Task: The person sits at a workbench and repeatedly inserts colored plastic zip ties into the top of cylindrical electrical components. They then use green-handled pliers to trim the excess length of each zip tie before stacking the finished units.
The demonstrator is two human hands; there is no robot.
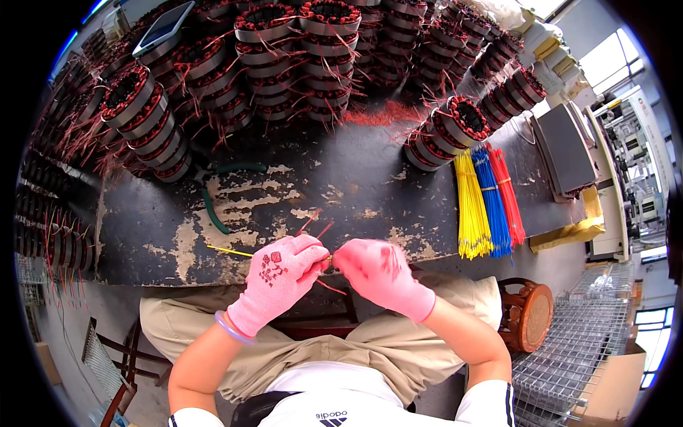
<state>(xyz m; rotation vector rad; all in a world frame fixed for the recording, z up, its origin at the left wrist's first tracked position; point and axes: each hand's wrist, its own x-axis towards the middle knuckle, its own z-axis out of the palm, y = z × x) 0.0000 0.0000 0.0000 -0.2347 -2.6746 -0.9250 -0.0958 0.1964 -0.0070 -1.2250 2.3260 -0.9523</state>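
In front of my lap, at the table's near edge, both hands are closed, fingertips almost touching. My left hand [279, 276], in a pink glove with a printed flower pattern, pinches a yellow wire [229, 250] whose tail sticks out leftward over the tabletop. Thin reddish wires [324, 231] poke out above and below the left fingers. My right hand [388, 276], in a plain-looking pink glove, is slightly blurred; its fingers are pinched together at the wire ends. What exactly sits between its fingertips is hidden.
Green-handled pliers [213, 212] lie open on the worn black table [334, 171]. Stacked wire-wound stator rings [327, 57] line the back, with more stacks at left. Bundles of yellow [473, 206], blue [493, 203] and red wires [506, 192] lie right. A wooden stool [526, 315] stands lower right.
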